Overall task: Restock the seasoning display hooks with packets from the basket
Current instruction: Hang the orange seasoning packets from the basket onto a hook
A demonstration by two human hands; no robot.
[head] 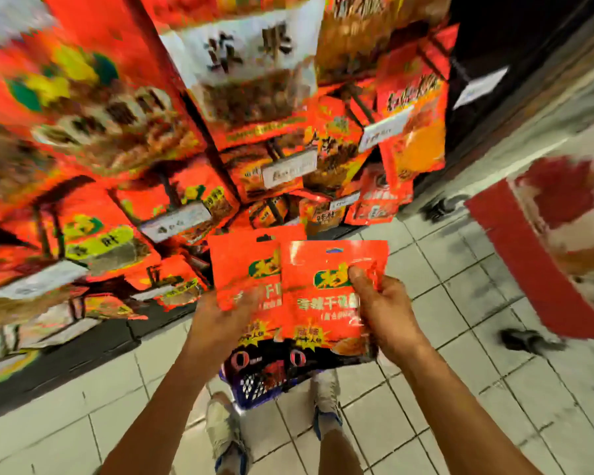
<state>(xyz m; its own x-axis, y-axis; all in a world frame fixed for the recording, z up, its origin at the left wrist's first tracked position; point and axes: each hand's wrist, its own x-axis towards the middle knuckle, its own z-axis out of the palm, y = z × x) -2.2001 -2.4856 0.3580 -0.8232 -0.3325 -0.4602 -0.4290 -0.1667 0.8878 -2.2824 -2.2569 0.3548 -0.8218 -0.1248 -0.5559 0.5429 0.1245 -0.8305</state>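
Fingers first: right hand (pixel 381 313) pinches the right packet (pixel 326 296) at its right edge, thumb on the front face; left hand (pixel 220 317) holds the left packet (pixel 244 269) from below and behind, its fingers blurred, so the exact grip is hard to read. Display rack (pixel 199 138) fills the upper left, dense with red and orange seasoning bags hanging on hooks, white price tags (pixel 288 169) on the hook ends; much of it is motion-smeared. Tiled floor (pixel 460 303) below and to the right. Basket (pixel 254 389) sits on the floor between the person's shoes, dark blue, mostly hidden under the packets. Both packets are held up in front of the lower rack, overlapping, right one in front, not on any hook yet. Each has a hang hole at the top centre. Judgement: these look light, thin, glossy film pouches, floppy and a bit slippery; crumple rather than break. Best hold is near the top corners beside the hang hole, keeping the header flat so the hole lines up with a hook tip.
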